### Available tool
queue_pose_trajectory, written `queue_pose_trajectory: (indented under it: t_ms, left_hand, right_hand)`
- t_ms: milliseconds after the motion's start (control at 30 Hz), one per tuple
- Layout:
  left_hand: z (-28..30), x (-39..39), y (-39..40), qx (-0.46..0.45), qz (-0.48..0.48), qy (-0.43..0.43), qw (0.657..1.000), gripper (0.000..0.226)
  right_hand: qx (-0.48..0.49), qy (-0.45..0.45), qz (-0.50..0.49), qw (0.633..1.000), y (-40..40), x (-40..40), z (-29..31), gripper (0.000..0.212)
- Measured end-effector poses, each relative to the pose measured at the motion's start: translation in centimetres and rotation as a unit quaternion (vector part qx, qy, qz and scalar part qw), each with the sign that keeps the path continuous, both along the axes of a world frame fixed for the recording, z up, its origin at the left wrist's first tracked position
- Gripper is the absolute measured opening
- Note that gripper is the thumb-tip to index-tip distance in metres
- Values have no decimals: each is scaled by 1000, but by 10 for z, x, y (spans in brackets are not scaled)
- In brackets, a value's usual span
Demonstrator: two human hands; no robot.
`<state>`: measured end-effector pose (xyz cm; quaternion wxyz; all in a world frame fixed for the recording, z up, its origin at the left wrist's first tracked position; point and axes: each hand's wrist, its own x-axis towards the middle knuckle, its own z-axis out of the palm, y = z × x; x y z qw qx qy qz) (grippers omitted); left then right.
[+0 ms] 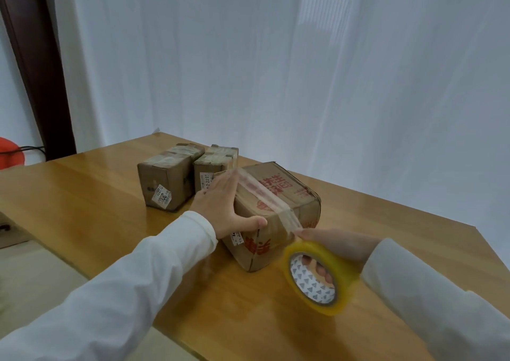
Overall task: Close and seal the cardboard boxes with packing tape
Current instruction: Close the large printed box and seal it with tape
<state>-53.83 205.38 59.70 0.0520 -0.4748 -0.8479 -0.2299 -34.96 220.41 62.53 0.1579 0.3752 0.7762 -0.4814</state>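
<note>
Nearest you, just this side of the printed cardboard box [271,214], your right hand [339,243] grips the yellow tape roll [317,275], fingers curled through its core. From the roll a clear tape strip [265,192] runs away from you, up the box's near face and along the top seam toward its far-left edge. Your left hand [223,208] lies spread and flat on the box's left side, thumb hooked on the near face, steadying it. Beyond the box, two smaller taped cartons [187,175] stand side by side on the wooden table [96,195]. The pull, I judge, stays in line with that seam.
</note>
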Motion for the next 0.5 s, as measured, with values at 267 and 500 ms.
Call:
queue_pose_trajectory:
  t_ms: [267, 500]
  left_hand:
    - [-4, 10, -1, -41, 14, 45, 998, 117]
    - [9, -36, -12, 119, -41, -133, 983, 122]
  right_hand:
    - [39, -24, -15, 999, -12, -3, 3, 57]
    - [55, -27, -20, 998, -14, -7, 8, 54]
